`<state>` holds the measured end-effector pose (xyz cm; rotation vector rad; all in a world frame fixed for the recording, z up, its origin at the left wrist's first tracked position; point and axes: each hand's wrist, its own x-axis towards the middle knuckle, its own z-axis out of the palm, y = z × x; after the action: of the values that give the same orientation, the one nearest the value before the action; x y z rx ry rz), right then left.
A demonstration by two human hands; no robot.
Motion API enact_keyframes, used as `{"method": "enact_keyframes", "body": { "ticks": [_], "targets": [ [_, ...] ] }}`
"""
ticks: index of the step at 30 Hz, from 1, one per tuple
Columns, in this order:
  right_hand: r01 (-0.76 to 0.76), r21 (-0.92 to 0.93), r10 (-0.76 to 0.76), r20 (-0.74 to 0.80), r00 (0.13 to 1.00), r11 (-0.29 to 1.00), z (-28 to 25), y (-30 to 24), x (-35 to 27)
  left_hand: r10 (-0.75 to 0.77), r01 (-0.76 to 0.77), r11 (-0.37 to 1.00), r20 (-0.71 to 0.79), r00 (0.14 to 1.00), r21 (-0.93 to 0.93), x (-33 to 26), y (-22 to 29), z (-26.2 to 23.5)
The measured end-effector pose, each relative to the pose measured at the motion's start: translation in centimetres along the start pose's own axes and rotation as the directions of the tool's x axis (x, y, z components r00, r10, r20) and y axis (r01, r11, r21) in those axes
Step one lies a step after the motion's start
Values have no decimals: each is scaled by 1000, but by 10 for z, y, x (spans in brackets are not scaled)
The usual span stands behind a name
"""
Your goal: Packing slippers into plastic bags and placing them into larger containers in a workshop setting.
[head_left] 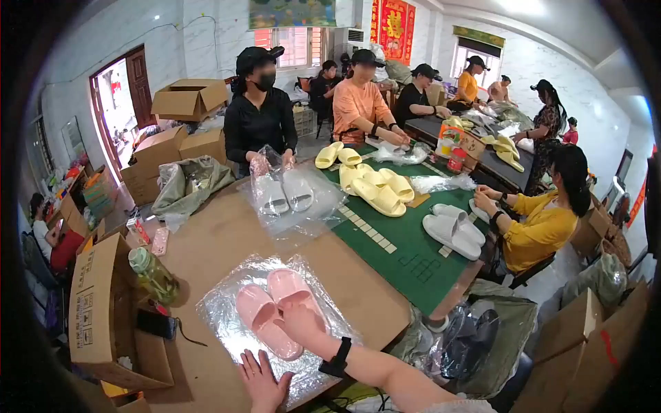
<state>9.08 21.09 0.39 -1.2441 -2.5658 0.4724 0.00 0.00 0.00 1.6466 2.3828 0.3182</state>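
Observation:
A pair of pink slippers (264, 308) lies on a clear plastic bag (227, 292) at the near side of the brown table. My right hand (303, 322) reaches in from the lower right and grips the slippers around their inner edges; some of its fingertips are hidden against the pink soles. A black band circles that wrist. Flat on the bag's near edge rests my left hand (264, 383), fingers spread and holding nothing. The bag spreads out beneath the pair, shiny and creased.
To the left stand an open cardboard box (103, 310), a green bottle (153, 275) and a dark phone (157, 323). Across the table, a person handles bagged white slippers (299, 191). Yellow slippers (377, 194) and white slippers (452, 233) lie on a green mat (413, 268). Co-workers sit beyond.

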Motion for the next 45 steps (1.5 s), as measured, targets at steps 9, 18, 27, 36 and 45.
{"method": "enact_keyframes", "body": {
  "ticks": [9, 18, 27, 36, 45],
  "targets": [
    [49, 217, -26, -108, 994, 975, -3, 5, 10, -34, 31, 994, -27, 999, -104, 3, 8, -5],
    [-14, 32, 16, -51, 999, 999, -8, -13, 24, 8, -13, 995, -53, 999, -94, 1, 1, 0],
    [-50, 158, 71, -127, 989, 986, -4, -10, 22, -36, 27, 987, -57, 998, -157, 1, 0, 1],
    [-104, 167, 128, -141, 982, 980, -8, -8, 26, -34, 26, 995, -77, 996, -101, 0, -2, 12],
    [-129, 226, 176, -200, 964, 965, -27, 36, 16, 25, -28, 999, -143, 989, -17, 4, 0, 9]
  ]
}}
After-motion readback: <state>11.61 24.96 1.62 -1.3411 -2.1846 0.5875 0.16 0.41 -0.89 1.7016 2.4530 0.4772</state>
